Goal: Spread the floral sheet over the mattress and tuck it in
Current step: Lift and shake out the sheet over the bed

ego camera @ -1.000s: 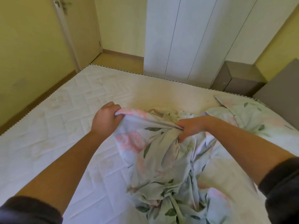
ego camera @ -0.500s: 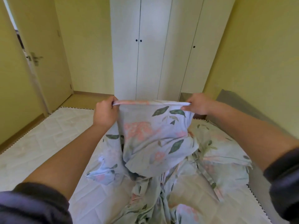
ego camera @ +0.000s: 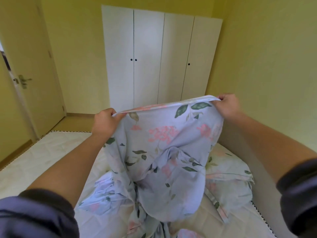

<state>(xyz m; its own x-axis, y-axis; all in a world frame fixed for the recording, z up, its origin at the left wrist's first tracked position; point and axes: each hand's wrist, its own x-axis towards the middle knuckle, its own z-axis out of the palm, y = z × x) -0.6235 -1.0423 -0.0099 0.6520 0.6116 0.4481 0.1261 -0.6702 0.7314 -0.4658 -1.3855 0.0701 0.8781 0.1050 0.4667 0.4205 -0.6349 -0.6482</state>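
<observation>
The floral sheet (ego camera: 164,152), pale lilac with pink flowers and green leaves, hangs in the air in front of me, its lower part bunched on the mattress (ego camera: 42,157). My left hand (ego camera: 104,122) grips the sheet's upper edge at its left end. My right hand (ego camera: 226,105) grips the same edge at its right end, a little higher. The edge is stretched between both hands. The white quilted mattress lies bare on the left; the sheet hides its middle.
A floral pillow (ego camera: 229,170) lies on the mattress at the right, against a grey headboard (ego camera: 240,140). White wardrobe doors (ego camera: 161,59) stand behind the bed. A door (ego camera: 29,74) with a handle is at the left. Yellow walls surround the bed.
Both hands have lifted the sheet's edge off the mattress and drawn apart, so the edge is stretched wider and held higher. My view has tilted upward toward the wardrobe.
</observation>
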